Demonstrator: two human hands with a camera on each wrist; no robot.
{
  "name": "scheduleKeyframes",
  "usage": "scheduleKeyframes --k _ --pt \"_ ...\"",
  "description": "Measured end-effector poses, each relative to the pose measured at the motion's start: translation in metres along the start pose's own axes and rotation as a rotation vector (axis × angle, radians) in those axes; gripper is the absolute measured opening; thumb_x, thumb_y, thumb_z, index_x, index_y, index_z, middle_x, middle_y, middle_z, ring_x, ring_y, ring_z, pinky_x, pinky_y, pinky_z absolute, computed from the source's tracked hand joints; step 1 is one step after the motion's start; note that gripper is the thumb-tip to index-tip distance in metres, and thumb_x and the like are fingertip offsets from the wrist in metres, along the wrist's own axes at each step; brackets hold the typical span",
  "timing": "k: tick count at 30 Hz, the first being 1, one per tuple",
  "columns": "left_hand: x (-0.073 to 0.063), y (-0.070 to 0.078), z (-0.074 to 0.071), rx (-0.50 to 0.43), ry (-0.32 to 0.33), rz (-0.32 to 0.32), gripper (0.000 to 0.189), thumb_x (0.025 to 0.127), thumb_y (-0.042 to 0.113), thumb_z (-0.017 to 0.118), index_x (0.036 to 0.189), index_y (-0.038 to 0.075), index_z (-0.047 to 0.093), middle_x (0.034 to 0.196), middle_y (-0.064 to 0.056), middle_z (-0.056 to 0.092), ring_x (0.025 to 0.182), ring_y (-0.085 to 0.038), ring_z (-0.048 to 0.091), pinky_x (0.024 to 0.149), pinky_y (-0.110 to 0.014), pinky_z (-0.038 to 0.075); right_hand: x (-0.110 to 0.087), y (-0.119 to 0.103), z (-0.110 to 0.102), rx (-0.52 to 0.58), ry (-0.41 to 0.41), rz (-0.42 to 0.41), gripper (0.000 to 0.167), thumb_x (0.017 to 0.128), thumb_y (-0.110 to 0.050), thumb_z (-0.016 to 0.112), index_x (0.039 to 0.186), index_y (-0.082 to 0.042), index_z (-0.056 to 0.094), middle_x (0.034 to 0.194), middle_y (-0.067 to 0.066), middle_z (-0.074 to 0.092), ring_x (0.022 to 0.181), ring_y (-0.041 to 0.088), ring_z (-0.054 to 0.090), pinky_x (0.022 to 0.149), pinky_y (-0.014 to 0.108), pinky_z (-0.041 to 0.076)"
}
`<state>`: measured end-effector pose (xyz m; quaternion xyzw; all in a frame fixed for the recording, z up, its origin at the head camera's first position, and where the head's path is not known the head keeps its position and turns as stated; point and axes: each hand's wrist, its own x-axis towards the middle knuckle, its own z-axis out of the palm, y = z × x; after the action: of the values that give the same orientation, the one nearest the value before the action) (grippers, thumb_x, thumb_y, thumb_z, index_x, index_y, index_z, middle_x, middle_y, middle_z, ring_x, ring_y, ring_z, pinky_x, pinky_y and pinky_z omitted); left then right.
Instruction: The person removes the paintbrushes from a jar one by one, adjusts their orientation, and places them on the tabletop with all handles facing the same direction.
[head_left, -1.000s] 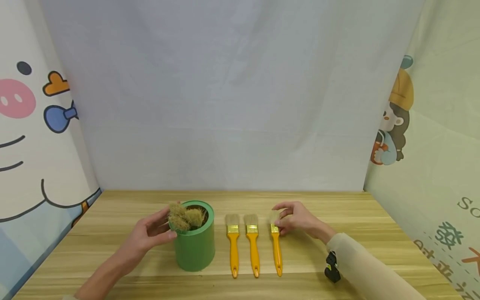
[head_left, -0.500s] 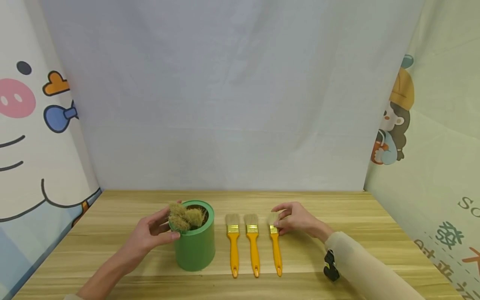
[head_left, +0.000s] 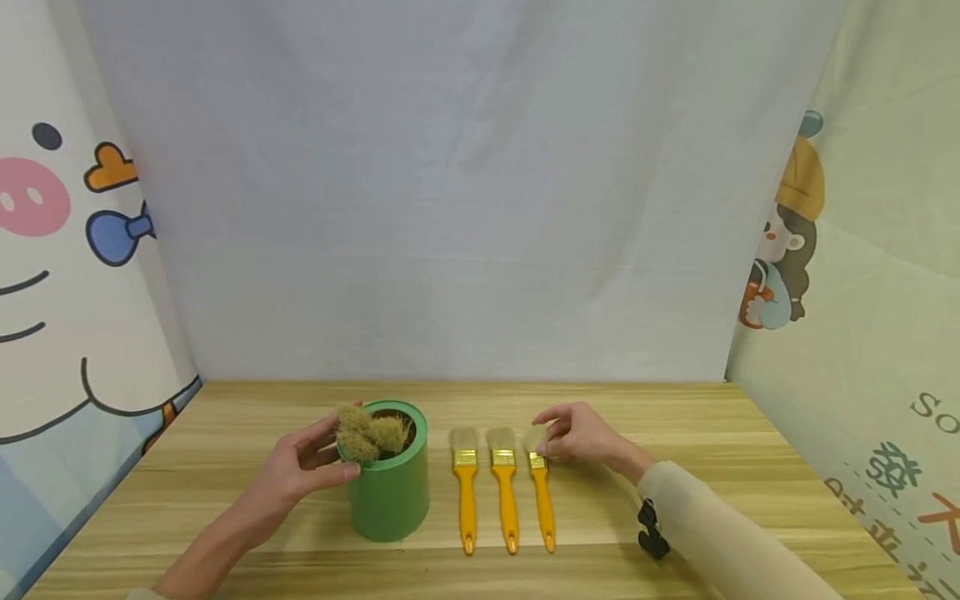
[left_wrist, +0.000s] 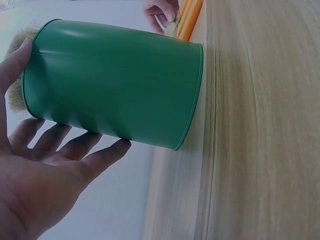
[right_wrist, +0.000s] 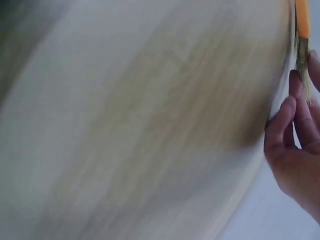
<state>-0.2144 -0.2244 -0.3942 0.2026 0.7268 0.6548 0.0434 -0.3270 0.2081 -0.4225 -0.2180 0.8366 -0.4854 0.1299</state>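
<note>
A green cylindrical can (head_left: 390, 500) stands upright on the table, with tan bristly tufts (head_left: 367, 435) sticking out over its rim. My left hand (head_left: 294, 468) holds its left side, the thumb by the rim; the left wrist view shows the fingers (left_wrist: 107, 157) spread along the can's wall. To the right lie flat paintbrushes with yellow handles: a left one (head_left: 467, 500), a middle one (head_left: 507, 500) and a right one (head_left: 545, 508). My right hand (head_left: 583, 437) pinches the right paintbrush at its bristle end, partly covering the bristles.
The wood-grain table (head_left: 660, 425) extends to a hanging pale cloth (head_left: 450, 208) at the back. Printed cartoon cloths (head_left: 60, 333) flank both sides. A small black device (head_left: 651, 530) sits by my right sleeve (head_left: 720, 521).
My right hand has slid the right paintbrush leftward, closer to the middle one. My left hand's thumb has shifted slightly in against the can, which stays in place.
</note>
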Motion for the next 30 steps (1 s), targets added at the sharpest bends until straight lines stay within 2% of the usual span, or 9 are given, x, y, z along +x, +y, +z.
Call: scheduleKeyframes --k 6,11,18,26,30 --pt "0.0001 0.0004 0.0002 0.004 0.003 0.001 0.074 0.101 0.007 0.068 0.166 0.003 0.031 0.164 -0.026 0.035 0.139 -0.058 0.043 0.096 -0.037 0.056 0.0045 0.0058 0.0001 -0.134 0.021 -0.051 0.045 0.088 -0.002 0.084 0.127 0.011 0.068 0.091 0.006 0.074 0.081 0.016 0.068 0.073 0.031 0.056" --pt "0.0002 0.0004 0.0002 -0.003 0.002 -0.019 0.075 0.101 0.008 0.068 0.166 0.003 0.03 0.162 -0.028 0.036 0.14 -0.056 0.044 0.096 -0.037 0.056 0.0054 0.0078 0.0002 -0.19 0.041 -0.081 0.043 0.086 -0.006 0.086 0.123 0.009 0.07 0.091 0.005 0.072 0.078 0.016 0.065 0.072 0.031 0.054" --pt "-0.0003 0.0008 0.0009 -0.007 0.002 -0.009 0.075 0.101 0.007 0.068 0.165 0.002 0.03 0.162 -0.028 0.037 0.139 -0.056 0.044 0.096 -0.038 0.057 0.0027 0.0055 0.0001 -0.231 0.056 -0.092 0.042 0.086 -0.007 0.087 0.121 0.01 0.071 0.087 0.004 0.07 0.066 0.013 0.058 0.064 0.027 0.049" --pt "0.0008 0.0003 0.001 0.002 0.011 -0.003 0.075 0.101 0.007 0.068 0.165 -0.001 0.029 0.166 -0.023 0.033 0.141 -0.057 0.041 0.096 -0.036 0.056 0.0023 0.0045 0.0002 -0.271 0.069 -0.104 0.042 0.086 -0.009 0.088 0.121 0.009 0.072 0.086 0.002 0.071 0.064 0.013 0.055 0.063 0.027 0.047" --pt "0.0011 -0.0005 0.0009 0.002 0.012 0.005 0.073 0.101 0.006 0.068 0.165 0.001 0.032 0.165 -0.023 0.035 0.14 -0.057 0.043 0.095 -0.037 0.057 0.0021 0.004 -0.0007 -0.271 0.07 -0.094 0.043 0.086 -0.01 0.088 0.122 0.009 0.072 0.089 0.003 0.07 0.065 0.014 0.056 0.063 0.028 0.048"
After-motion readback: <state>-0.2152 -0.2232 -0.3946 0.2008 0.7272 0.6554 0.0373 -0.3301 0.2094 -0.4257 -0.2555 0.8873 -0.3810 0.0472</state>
